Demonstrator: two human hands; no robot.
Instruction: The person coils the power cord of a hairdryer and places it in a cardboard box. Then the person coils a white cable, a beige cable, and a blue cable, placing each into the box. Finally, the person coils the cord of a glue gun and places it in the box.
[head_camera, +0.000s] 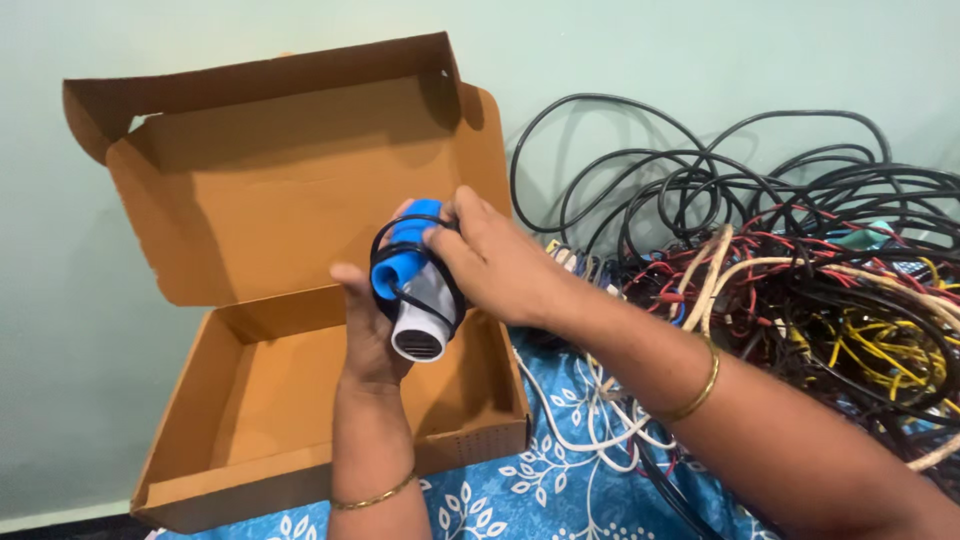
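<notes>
While the left hand (368, 330) cups the blue-grey device (412, 282), the right hand (490, 262) grip clamps its black cord (400, 240)

Both hands (372, 330) gripping blue-grey plug (412, 290), open cardboard box (300, 180), tangled cables (820, 260)

A plain pale green wall (700, 50) fills the background, evenly lit, with soft shadows falling on it. Below lies a blue cloth with a white leaf print (520, 490). A dark strip of floor (70, 527) shows at the bottom left corner.
</notes>
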